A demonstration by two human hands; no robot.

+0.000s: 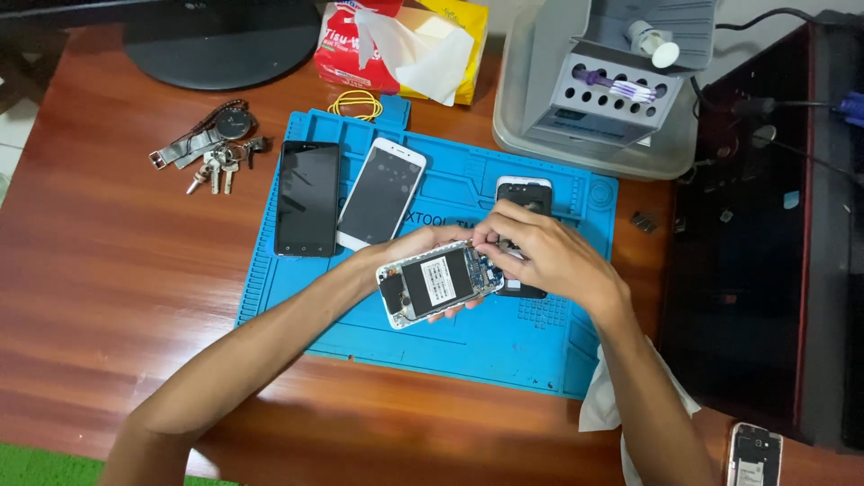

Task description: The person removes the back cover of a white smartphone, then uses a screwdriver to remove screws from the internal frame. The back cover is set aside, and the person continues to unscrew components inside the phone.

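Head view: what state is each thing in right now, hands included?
Opened phone: back off, insides showing, held above the blue mat.
Left hand: cradling it from beneath.
Right hand: fingertips pinched at its upper edge.
Black phone: screen dark, flat.
White phone: screen dark, flat.
Tissue pack: open, sheet out.

Left hand (407,254) cradles an opened white smartphone (438,283), internals facing up, above the blue repair mat (504,346). Right hand (544,255) pinches at the phone's upper end. On the mat: black phone (307,198), white phone (382,193), black back cover (524,194). Keys (212,144) lie left.
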